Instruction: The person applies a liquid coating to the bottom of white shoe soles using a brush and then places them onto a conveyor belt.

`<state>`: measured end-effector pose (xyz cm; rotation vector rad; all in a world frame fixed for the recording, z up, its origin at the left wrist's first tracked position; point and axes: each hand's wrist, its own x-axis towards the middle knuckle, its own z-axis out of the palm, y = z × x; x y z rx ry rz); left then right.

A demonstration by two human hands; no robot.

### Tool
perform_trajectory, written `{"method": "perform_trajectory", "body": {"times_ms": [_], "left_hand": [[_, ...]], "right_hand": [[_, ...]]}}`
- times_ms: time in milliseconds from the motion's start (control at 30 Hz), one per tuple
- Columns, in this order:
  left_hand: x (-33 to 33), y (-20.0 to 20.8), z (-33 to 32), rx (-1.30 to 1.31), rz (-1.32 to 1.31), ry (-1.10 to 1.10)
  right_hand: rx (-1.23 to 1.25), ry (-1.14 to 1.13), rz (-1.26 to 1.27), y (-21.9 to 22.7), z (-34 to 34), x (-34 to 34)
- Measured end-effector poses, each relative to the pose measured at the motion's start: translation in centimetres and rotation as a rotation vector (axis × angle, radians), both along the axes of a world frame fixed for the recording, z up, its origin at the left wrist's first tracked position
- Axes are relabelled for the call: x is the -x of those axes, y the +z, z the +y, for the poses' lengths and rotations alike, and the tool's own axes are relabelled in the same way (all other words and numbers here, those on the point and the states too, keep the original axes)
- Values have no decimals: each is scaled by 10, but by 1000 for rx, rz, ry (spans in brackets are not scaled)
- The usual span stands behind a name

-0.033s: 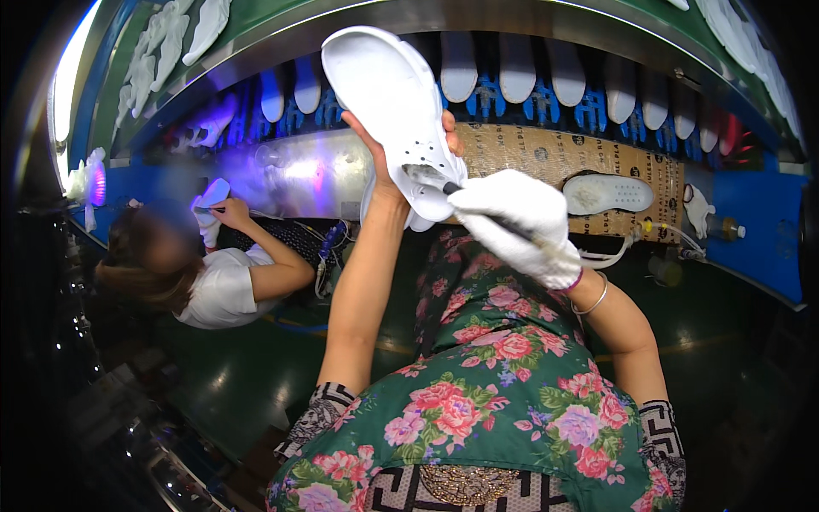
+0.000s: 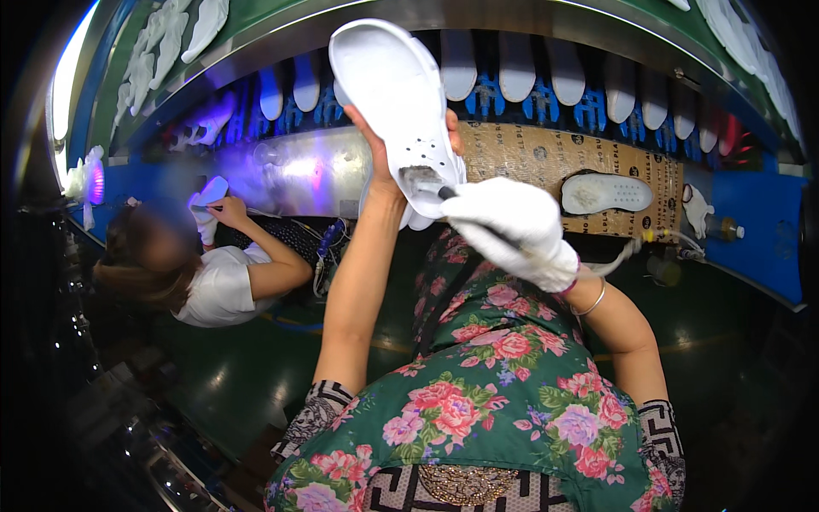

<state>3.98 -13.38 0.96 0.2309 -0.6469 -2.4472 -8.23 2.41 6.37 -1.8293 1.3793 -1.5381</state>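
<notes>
Lining the curved green conveyor rack (image 2: 597, 21), white soles (image 2: 516, 64) above cardboard (image 2: 529, 158).

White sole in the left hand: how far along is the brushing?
In hand: the left hand holds the white sole up, and the gloved right hand has a brush on its lower end. Done: cannot tell how much is coated. Left: another sole lies on the cardboard sheet, apparently waiting.

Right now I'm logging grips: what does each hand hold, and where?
Left hand grips the white shoe sole at its lower end; gloved right hand holds a brush by its handle.
</notes>
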Motion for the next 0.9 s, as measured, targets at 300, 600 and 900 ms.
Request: {"method": "perform_trajectory", "body": {"times_ms": [300, 600, 900], "left_hand": [[-6, -7, -14, -73, -39, -295], [0, 1, -28, 74, -417, -376], [8, 26, -35, 357, -622, -475]], "right_hand": [[-35, 91, -93, 8, 1, 0], [-129, 269, -171, 2, 4, -1], [-327, 105, -143, 7, -6, 4]]}}
